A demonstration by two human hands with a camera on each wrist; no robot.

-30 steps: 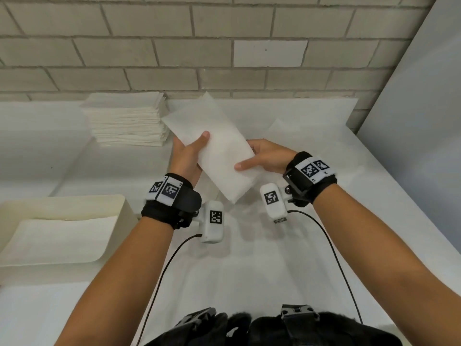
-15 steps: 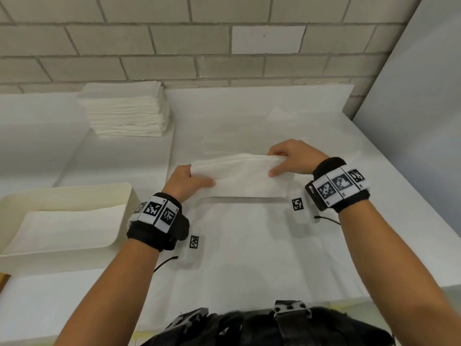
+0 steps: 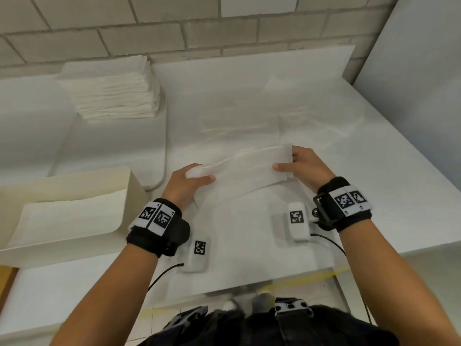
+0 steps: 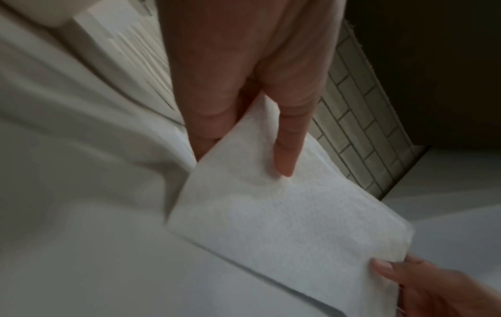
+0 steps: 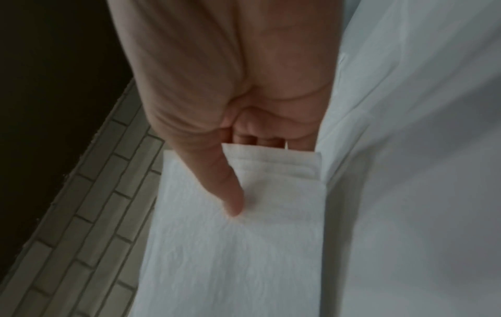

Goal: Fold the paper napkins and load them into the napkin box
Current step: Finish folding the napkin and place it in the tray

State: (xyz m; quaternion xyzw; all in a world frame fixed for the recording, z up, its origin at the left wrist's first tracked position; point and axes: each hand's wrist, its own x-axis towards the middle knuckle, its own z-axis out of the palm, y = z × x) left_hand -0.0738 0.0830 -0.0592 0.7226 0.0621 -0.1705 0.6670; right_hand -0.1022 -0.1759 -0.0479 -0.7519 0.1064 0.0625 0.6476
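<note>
A folded white paper napkin [image 3: 243, 168] is stretched between my two hands just above the white table [image 3: 249, 233]. My left hand [image 3: 192, 179] pinches its left end, thumb on top. My right hand [image 3: 290, 162] pinches its right end, thumb on top and fingers underneath. The left wrist view shows the napkin [image 4: 287, 214] as a long strip under my left thumb [image 4: 287, 154]. In the right wrist view the napkin [image 5: 238, 246] shows layered edges beside my right thumb [image 5: 227, 193]. The cream napkin box [image 3: 129, 191] stands at the left with a napkin lying in it.
A stack of unfolded napkins [image 3: 112, 93] sits at the back left against the brick wall [image 3: 174, 33]. A grey panel [image 3: 419, 83] closes the right side. The table's front edge [image 3: 311, 273] runs just before my body.
The napkin went from being held up at an angle to lying horizontal and low, stretched between both hands. My hands and view have shifted slightly toward the box side.
</note>
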